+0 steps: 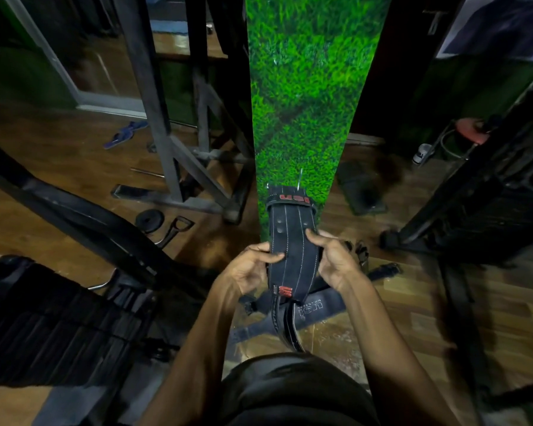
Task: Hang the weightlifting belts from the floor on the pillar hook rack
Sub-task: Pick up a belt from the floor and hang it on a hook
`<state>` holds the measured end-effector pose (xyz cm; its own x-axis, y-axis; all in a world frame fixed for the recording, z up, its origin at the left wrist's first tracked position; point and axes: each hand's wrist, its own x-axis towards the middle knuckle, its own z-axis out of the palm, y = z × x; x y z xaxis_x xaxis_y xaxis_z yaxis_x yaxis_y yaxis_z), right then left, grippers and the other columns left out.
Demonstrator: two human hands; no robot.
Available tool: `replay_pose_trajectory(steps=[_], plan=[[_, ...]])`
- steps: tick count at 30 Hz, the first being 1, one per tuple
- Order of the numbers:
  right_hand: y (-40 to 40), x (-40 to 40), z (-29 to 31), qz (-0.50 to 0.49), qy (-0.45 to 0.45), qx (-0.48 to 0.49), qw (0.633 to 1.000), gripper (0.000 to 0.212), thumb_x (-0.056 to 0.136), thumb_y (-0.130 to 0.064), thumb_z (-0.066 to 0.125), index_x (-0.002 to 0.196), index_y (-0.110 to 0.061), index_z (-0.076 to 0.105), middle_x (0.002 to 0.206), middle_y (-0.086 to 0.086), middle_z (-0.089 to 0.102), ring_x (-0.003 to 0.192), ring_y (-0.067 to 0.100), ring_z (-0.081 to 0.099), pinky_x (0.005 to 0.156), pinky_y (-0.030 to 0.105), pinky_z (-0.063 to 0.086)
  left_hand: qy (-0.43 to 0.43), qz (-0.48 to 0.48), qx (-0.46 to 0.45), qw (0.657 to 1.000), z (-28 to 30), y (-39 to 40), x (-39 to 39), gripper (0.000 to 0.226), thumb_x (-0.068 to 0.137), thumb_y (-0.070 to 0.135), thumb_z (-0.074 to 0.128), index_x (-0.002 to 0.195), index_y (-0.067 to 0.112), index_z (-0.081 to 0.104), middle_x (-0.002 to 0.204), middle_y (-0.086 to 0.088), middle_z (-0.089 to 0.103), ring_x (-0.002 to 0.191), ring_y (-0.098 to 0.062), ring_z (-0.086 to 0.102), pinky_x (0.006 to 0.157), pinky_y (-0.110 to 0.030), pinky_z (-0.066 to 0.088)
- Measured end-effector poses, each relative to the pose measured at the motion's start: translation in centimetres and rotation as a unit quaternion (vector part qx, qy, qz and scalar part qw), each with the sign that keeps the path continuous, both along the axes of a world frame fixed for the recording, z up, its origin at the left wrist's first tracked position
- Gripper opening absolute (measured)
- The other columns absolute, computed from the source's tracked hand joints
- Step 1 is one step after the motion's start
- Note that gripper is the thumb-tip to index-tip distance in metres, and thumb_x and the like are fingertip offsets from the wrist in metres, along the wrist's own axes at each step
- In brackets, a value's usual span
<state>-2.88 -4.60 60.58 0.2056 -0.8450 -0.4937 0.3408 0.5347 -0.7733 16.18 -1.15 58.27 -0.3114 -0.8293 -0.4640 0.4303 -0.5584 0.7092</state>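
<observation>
A black leather weightlifting belt [293, 241] with white stitching and red logos hangs against the grass-covered pillar [308, 87]. Its top end sits at thin metal hooks [300, 179] on the pillar. My left hand [253, 265] grips the belt's left edge and my right hand [336, 259] grips its right edge, at mid length. The belt's loose strap ends dangle below my hands. Another black belt [317, 309] with white lettering lies on the wooden floor under them, and further belt ends [382, 270] lie to its right.
A grey steel machine frame [173, 167] stands left of the pillar. A black weight stack [43, 327] fills the lower left and a dark machine [480, 210] the right. A small weight plate [150, 220], a cable handle [174, 230] and blue sandals [125, 134] lie on the floor.
</observation>
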Motion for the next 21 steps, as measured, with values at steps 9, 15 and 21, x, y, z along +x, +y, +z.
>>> replay_pose_trajectory(steps=[9, 15, 21], plan=[[2.1, 0.1, -0.1, 0.004, 0.039, -0.075, 0.996, 0.034, 0.092, 0.012, 0.06, 0.121, -0.004, 0.069, 0.105, 0.002, 0.08, 0.097, 0.019, 0.073, 0.081, 0.029, 0.062, -0.1, 0.084, -0.059, 0.99, 3.2, -2.0, 0.4, 0.028, 0.082, 0.0, 0.075, 0.107, 0.014, 0.075, 0.101, -0.002, 0.079, 0.091, -0.017, 0.073, 0.082, -0.033, 0.057], [2.2, -0.6, 2.7, -0.05, 0.032, -0.07, 0.996, 0.026, 0.085, -0.012, 0.051, 0.104, -0.022, 0.067, 0.095, -0.004, 0.077, 0.099, 0.021, 0.063, 0.087, 0.036, 0.046, -0.182, 0.157, -0.134, 0.961, 2.4, -1.8, -1.2, 0.041, 0.071, -0.025, 0.07, 0.08, 0.014, 0.079, 0.08, -0.001, 0.079, 0.079, -0.018, 0.073, 0.079, -0.033, 0.059], [-0.1, -1.9, 7.0, -0.068, 0.007, -0.132, 0.989, 0.064, 0.082, -0.065, 0.067, 0.13, -0.022, 0.065, 0.129, -0.003, 0.068, 0.12, 0.016, 0.062, 0.112, 0.041, 0.038, -0.224, 0.085, -0.206, 0.949, 1.9, -1.6, -1.3, 0.039, 0.069, -0.029, 0.067, 0.101, -0.009, 0.074, 0.083, 0.004, 0.079, 0.08, -0.009, 0.073, 0.077, -0.024, 0.06]])
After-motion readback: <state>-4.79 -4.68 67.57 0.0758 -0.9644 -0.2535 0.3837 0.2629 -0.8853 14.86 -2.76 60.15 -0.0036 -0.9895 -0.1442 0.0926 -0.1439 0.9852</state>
